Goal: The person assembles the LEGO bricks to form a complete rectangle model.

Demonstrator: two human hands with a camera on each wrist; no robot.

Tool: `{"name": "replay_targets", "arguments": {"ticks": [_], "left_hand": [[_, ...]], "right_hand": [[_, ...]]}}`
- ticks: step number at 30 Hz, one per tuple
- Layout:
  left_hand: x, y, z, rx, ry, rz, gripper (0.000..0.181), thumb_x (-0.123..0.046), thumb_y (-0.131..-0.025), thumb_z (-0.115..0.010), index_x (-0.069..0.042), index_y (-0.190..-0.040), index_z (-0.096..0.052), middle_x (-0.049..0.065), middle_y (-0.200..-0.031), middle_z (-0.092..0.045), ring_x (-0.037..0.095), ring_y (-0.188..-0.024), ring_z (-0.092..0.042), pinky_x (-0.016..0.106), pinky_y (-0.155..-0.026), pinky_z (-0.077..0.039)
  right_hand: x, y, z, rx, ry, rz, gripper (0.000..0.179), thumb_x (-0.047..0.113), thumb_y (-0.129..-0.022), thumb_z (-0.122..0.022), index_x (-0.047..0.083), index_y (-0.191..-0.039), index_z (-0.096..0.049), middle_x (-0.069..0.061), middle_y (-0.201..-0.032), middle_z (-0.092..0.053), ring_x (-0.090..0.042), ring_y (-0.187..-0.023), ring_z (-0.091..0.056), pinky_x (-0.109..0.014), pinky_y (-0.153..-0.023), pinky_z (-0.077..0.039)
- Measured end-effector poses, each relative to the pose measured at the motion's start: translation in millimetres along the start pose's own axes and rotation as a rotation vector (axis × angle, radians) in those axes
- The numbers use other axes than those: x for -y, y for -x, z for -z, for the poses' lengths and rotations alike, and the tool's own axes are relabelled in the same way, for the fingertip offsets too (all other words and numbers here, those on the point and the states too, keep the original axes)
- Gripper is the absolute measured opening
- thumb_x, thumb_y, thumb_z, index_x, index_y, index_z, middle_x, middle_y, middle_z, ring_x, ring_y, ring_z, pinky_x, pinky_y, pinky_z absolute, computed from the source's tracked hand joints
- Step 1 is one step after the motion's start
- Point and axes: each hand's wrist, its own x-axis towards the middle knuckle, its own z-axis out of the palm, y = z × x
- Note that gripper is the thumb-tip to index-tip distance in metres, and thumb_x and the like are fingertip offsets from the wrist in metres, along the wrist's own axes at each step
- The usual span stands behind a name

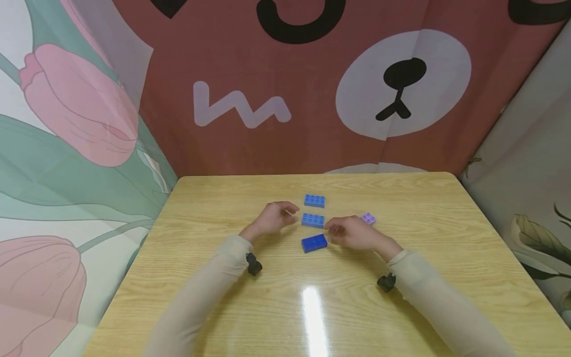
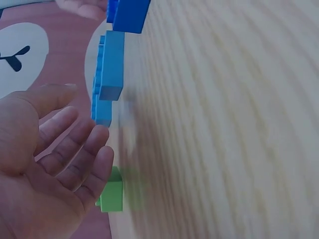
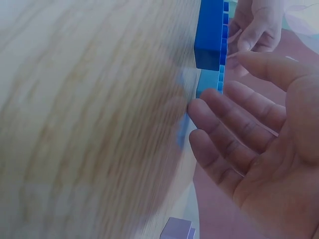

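Three eight-stud toy bricks lie in a column on the table: a far light-blue brick (image 1: pixel 314 201), a middle light-blue brick (image 1: pixel 313 220) and a near dark-blue brick (image 1: pixel 314 243). Just left of the middle brick is my left hand (image 1: pixel 273 218), fingers loosely bent and holding nothing. My right hand (image 1: pixel 354 233) hovers to the right of the dark-blue brick, its fingertips close to the bricks, with nothing in its grasp. Beyond that hand sits a small purple brick (image 1: pixel 368 218), partly covered. A green brick (image 2: pixel 112 190) shows past the left fingers in the left wrist view; the head view hides it.
The wooden table (image 1: pixel 187 282) reaches back to a curtain (image 1: pixel 250 148) with a bear print. Patterned cloth (image 1: pixel 80 198) hangs on the left side, with more on the right. A bright reflection lies on the near tabletop.
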Motion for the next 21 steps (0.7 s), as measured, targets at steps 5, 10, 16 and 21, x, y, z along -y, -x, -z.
{"name": "replay_targets", "arguments": {"ticks": [5,10,16,21], "left_hand": [[0.0,-6.3,-6.4,0.006,0.019,0.015,0.029,-0.016,-0.094,-0.070,-0.007,-0.122,-0.068,0.013,-0.118,-0.072,0.025,-0.103,-0.071,0.032,-0.088,-0.058],[-1.6,-10.7,-11.1,0.014,0.038,0.027,0.029,-0.016,-0.094,-0.070,-0.007,-0.122,-0.069,0.012,-0.118,-0.072,0.026,-0.104,-0.071,0.031,-0.086,-0.058],[-0.8,-13.9,-15.2,0.026,0.061,0.054,0.031,-0.016,-0.094,-0.070,-0.008,-0.123,-0.068,0.010,-0.121,-0.071,0.026,-0.106,-0.071,0.030,-0.084,-0.058],[-0.5,-14.2,-17.0,0.044,0.040,0.063,0.031,-0.017,-0.095,-0.069,-0.009,-0.125,-0.067,0.009,-0.124,-0.070,0.026,-0.109,-0.070,0.030,-0.085,-0.058]], "right_hand": [[0.4,-3.7,-1.5,0.011,0.015,-0.025,0.032,0.026,-0.094,-0.070,0.011,-0.122,-0.068,0.000,-0.105,-0.074,-0.015,-0.095,-0.069,-0.035,-0.086,-0.057],[1.3,-7.2,-4.2,0.023,0.028,-0.037,0.032,0.027,-0.094,-0.070,0.014,-0.123,-0.068,0.002,-0.107,-0.074,-0.014,-0.097,-0.069,-0.036,-0.087,-0.057],[3.2,-8.7,-6.6,0.028,0.026,-0.041,0.032,0.027,-0.092,-0.072,0.014,-0.121,-0.069,0.003,-0.106,-0.074,-0.013,-0.096,-0.070,-0.034,-0.085,-0.058],[7.4,-7.8,-8.1,0.026,0.015,-0.034,0.034,0.025,-0.089,-0.075,0.013,-0.121,-0.069,0.000,-0.108,-0.075,-0.016,-0.098,-0.070,-0.036,-0.087,-0.058]]}}
